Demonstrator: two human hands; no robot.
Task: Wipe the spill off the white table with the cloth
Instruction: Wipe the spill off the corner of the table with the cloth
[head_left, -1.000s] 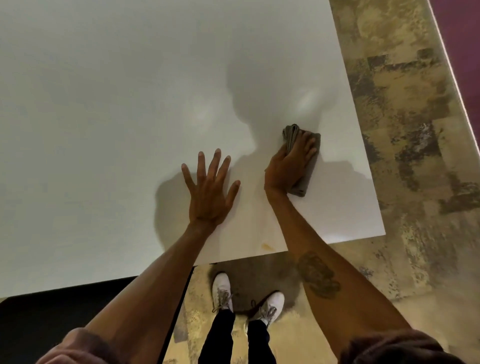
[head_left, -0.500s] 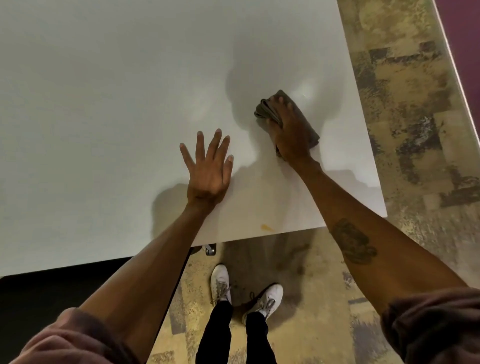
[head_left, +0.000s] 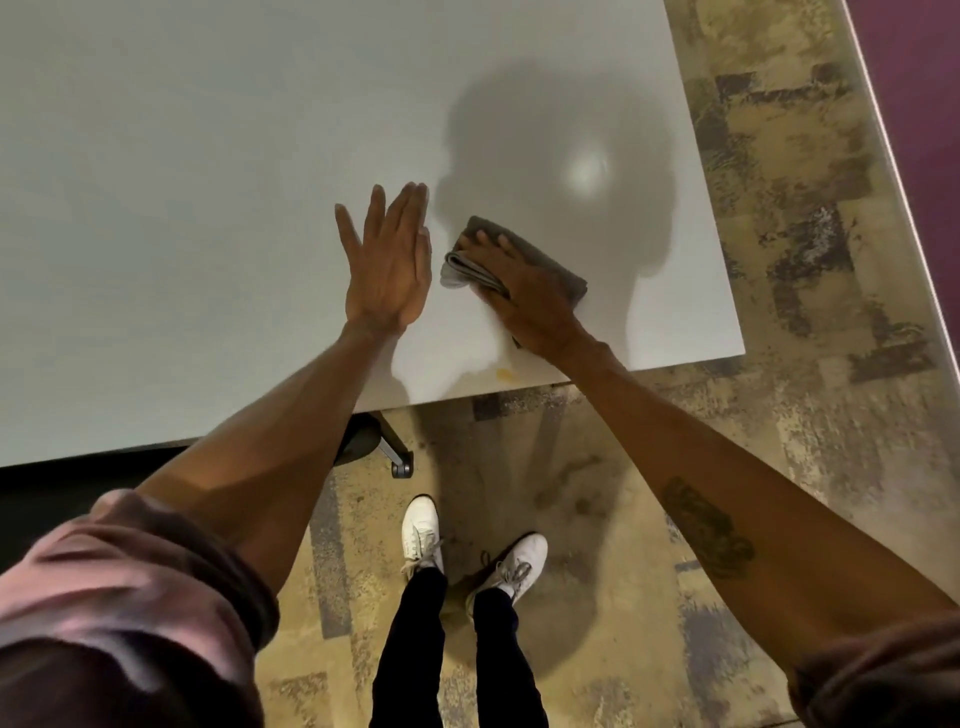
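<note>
Head view, listed near to far. 2 pink sleeves (head_left: 119, 566), pushed up above the elbows, at the lower corners of the frame. 2 white shoes (head_left: 423, 535) below dark trouser legs, standing on a mottled tan and grey carpet (head_left: 810, 291). 1 caster foot (head_left: 400, 462) of the table base, just under the near table edge. 1 white table (head_left: 182, 208), its near right corner in view, the person's shadow lying across it. 1 small yellowish spill mark (head_left: 505, 374) on the tabletop, close to the near edge, between the 2 forearms and just short of the right wrist. 1 left hand (head_left: 387, 270), open, fingers straight and close together with the thumb spread, palm down on the bare tabletop; whether it presses flat or is slightly lifted cannot be told. 1 right hand (head_left: 524, 291), open and laid flat on top of the cloth, fingers pointing away and to the left, pressing rather than clutching. 1 grey cloth (head_left: 550, 265), folded into layers, lying on the table under the right hand, its folded edge showing just beside the left hand, apart from the spill mark and farther in from the edge. 1 purple floor strip (head_left: 914, 78) at the far right.
</note>
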